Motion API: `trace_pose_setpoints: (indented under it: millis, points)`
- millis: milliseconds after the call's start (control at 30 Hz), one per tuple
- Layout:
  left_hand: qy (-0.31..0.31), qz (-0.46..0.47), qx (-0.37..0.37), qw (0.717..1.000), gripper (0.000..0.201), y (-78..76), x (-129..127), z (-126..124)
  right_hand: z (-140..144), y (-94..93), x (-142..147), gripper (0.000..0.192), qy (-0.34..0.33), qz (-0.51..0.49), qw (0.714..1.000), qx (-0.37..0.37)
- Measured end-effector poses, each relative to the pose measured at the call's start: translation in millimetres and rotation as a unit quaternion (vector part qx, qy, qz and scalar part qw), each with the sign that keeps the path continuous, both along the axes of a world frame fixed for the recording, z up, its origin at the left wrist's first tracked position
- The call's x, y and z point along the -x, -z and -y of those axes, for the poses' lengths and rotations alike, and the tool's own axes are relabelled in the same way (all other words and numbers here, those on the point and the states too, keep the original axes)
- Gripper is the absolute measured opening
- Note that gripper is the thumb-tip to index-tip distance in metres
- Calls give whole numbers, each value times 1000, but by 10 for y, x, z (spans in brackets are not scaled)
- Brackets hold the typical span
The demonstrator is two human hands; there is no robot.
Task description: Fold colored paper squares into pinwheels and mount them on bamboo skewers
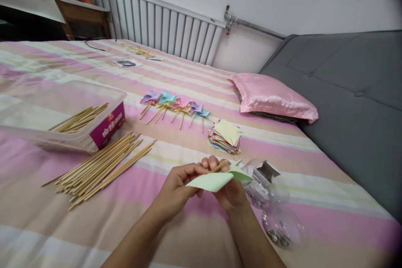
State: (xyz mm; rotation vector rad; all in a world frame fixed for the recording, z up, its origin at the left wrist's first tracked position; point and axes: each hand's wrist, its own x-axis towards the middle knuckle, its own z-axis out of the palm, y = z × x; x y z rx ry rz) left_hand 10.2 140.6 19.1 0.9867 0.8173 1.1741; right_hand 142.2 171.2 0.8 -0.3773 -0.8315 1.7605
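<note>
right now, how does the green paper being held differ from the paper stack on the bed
The green paper is held up in the fingers; the paper stack rests on the bed. The green paper is bent, while the paper stack's top sheet lies flat. The green paper is pale green; the paper stack shows several colours. Both are paper.

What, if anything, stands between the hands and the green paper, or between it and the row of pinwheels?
Nothing visible does: the left hand and right hand hold the green paper with a stick. Toward the pinwheels, the paper stack sits right of the path.
</note>
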Motion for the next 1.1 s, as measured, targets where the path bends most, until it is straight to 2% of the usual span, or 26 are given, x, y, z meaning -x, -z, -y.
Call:
trace_pose_setpoints:
  millis: [233,567,1100]
  points:
    - [-14,-20,-29,999,12,2,0,-9,-15,10,7,17,3,-5,1000,-14]
    - [-17,-3,-33,999,10,-2,-5,-3,-12,42,4,16,2,-12,1000,-24]
    - [-12,6,-33,999,18,16,-10,-7,-22,67,2,13,-8,-15,999,-44]
